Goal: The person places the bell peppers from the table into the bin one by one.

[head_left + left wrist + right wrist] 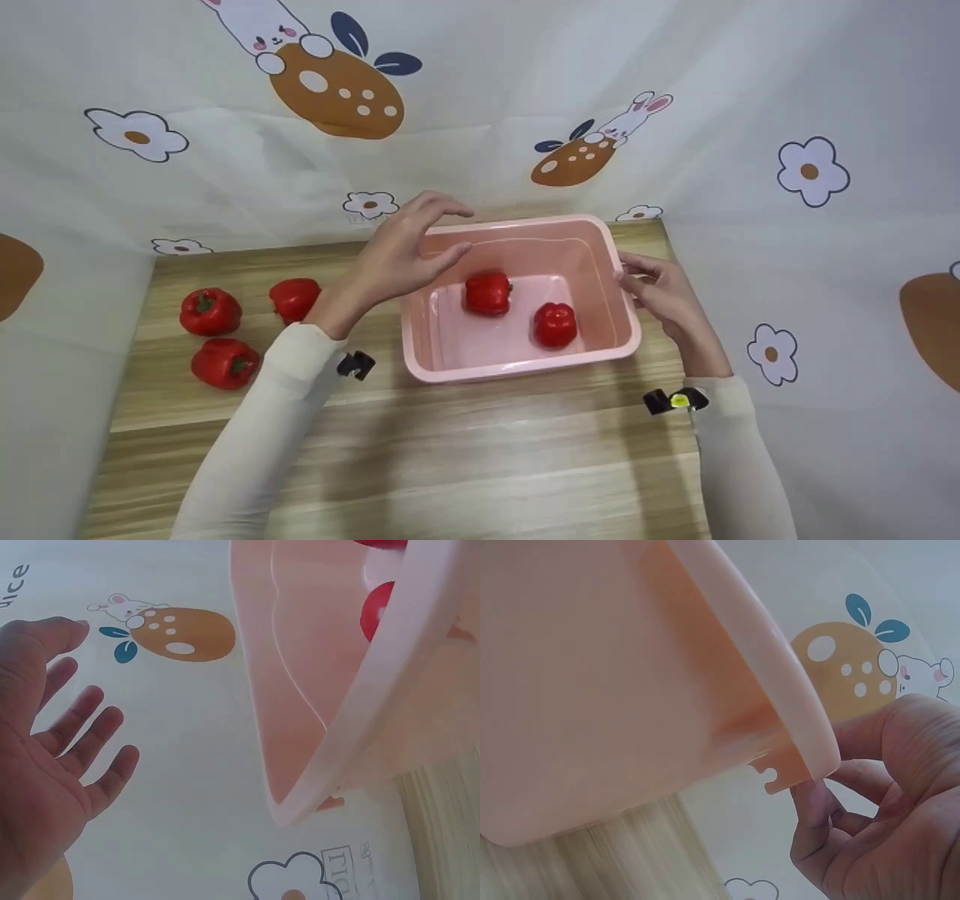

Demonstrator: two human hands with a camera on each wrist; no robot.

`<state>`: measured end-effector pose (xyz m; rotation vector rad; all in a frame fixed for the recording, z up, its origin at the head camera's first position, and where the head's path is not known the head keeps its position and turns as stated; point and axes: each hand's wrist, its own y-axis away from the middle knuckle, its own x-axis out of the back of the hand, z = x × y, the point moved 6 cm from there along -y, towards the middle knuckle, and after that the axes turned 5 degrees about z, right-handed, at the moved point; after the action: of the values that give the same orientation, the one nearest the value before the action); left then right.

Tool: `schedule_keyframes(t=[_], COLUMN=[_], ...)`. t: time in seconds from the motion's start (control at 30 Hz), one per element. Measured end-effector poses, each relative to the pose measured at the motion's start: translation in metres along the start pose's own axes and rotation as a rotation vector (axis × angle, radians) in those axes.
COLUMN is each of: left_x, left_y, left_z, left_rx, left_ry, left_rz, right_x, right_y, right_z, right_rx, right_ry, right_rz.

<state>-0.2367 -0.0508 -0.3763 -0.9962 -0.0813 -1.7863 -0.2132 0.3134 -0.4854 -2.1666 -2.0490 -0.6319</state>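
Pink basin [525, 367] sits near the tabletop's [480, 457] back edge, between hands held apart: right hand [664, 292] pinches its right rim; left hand [401, 251], fingers loosely spread, hovers by its back-left corner. Two red peppers [487, 293] lie inside; three others [211, 312] rest toward the left edge.

Hands [397, 251] [661, 291] well apart, fingers [439, 205] bent

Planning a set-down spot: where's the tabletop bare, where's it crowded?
Widest bare patch: the tabletop on the near side of the pink bin, between the sleeves. Crowded: left of the bin, with three red peppers; right of it, a narrow strip where the right hand holds the bin.
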Motion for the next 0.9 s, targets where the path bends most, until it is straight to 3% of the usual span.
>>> schedule_keyframes(t=[0.33,0.5,0.9], left_x=[0.009,0.016,0.024], left_y=[0.017,0.037,0.08], left_z=[-0.007,-0.021,-0.05], left_rx=[0.009,0.034,0.096], left_ry=[0.007,-0.012,-0.013], left_rz=[0.072,0.13,0.204], right_x=[0.0,-0.002,-0.001], right_y=[0.0,0.0,0.0], right_z=[-0.003,-0.003,-0.004], right_rx=[-0.016,-0.015,-0.007], right_ry=[-0.018,-0.006,0.03], right_rz=[-0.005,-0.017,-0.007])
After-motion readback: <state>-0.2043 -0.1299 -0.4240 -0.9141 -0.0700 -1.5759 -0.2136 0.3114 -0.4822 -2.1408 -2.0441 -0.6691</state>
